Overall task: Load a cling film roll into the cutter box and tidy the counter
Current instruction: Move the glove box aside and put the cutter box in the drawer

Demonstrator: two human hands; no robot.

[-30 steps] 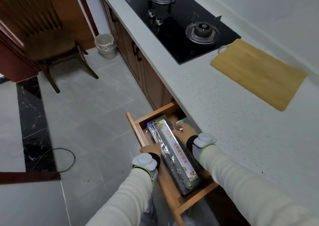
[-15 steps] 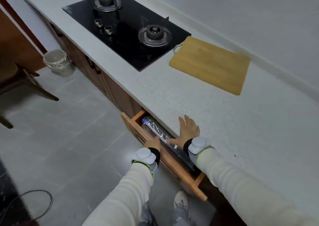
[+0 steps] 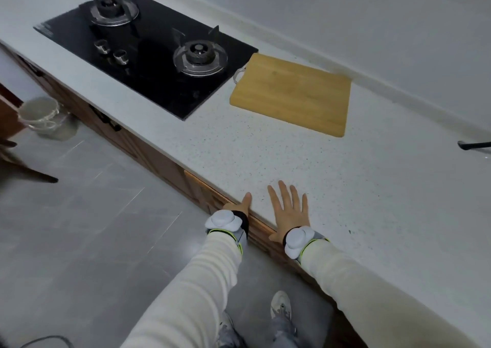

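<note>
So: right hand (image 3: 289,215) flat on counter (image 3: 345,188), left hand (image 3: 240,205) touching drawer (image 3: 198,188).

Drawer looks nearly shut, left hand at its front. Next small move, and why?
Probably a short push with the left hand to seat the drawer flush, then let go. A lighter strip of its front shows past the counter edge, so it may not be fully home. The right hand lies flat on the counter, holding nothing, so it can brace.
</note>
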